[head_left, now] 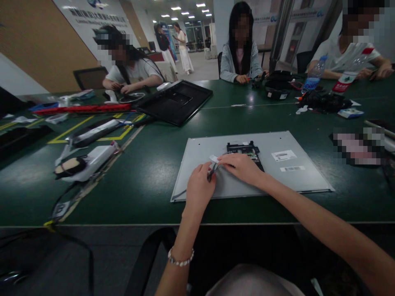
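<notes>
A grey metal panel (pixel 271 172) lies flat on the green table (pixel 148 164) in front of me. A black circuit board (pixel 245 149) sits in its middle. My left hand (pixel 199 187) is closed in a pinch on a thin dark cable (pixel 212 170) at the panel's left part. My right hand (pixel 242 166) rests beside it, fingers pressed on the same cable, near a small white tag (pixel 213 158). A bead bracelet (pixel 180 258) circles my left wrist.
A black monitor frame (pixel 174 102) lies at the back centre. White and black parts (pixel 83 162) and a red bar (pixel 83 109) sit at the left. Three other people sit round the table's far side, with bottles (pixel 313 78) and black parts at the right.
</notes>
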### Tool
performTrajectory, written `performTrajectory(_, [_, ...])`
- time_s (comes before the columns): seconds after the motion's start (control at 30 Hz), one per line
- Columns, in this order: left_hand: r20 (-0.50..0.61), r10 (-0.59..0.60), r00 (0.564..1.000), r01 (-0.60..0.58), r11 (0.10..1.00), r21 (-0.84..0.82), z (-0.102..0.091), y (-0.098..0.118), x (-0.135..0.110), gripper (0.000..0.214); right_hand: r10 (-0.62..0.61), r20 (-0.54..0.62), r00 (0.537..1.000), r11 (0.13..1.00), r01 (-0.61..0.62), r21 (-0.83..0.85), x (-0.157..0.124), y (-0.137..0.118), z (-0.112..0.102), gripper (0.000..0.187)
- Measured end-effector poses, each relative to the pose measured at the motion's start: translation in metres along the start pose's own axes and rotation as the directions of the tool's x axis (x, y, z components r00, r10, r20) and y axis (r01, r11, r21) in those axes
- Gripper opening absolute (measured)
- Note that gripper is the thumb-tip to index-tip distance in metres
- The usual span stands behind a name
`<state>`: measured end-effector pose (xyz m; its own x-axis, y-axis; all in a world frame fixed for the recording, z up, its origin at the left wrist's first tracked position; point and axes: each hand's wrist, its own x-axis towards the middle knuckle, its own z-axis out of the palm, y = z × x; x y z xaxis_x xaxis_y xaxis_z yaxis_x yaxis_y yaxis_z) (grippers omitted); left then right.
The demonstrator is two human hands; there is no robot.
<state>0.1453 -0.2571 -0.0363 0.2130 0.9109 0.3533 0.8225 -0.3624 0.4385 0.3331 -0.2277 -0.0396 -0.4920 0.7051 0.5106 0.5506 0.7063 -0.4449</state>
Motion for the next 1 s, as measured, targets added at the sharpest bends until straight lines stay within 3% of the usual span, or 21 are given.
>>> performTrajectory(0.13, [-0.027,0.019,0.999,-0.02,0.999,-0.048,-0.002,0.0,-0.003,0.024,-0.048,0.065,0.997,0.997,0.051,-0.058,-0.001,0.0,0.003,0.025])
performTrajectory(0.43, [0.002,0.177,0.984,-0.177,0.983,-0.052,0.007,-0.008,-0.004,0.043,-0.094,0.108,0.99,0.983,0.109,-0.148,-0.001,-0.006,0.002,0.02])
performTrajectory(0.73, [0.02,0.162,0.987,-0.161,0.986,-0.051,0.01,-0.013,-0.007,0.043,-0.143,0.129,0.981,0.969,0.166,-0.183,0.0,-0.007,0.006,0.019])
performTrajectory(0.87, [0.115,0.142,0.983,-0.149,0.987,0.058,0.01,-0.01,-0.008,0.042,-0.195,0.179,0.964,0.939,0.236,-0.249,0.001,-0.007,0.008,0.02])
performTrajectory(1.0, [0.167,0.11,0.98,-0.129,0.986,0.106,0.009,-0.007,-0.008,0.043,-0.172,0.258,0.951,0.912,0.253,-0.323,0.001,-0.015,0.006,0.021])
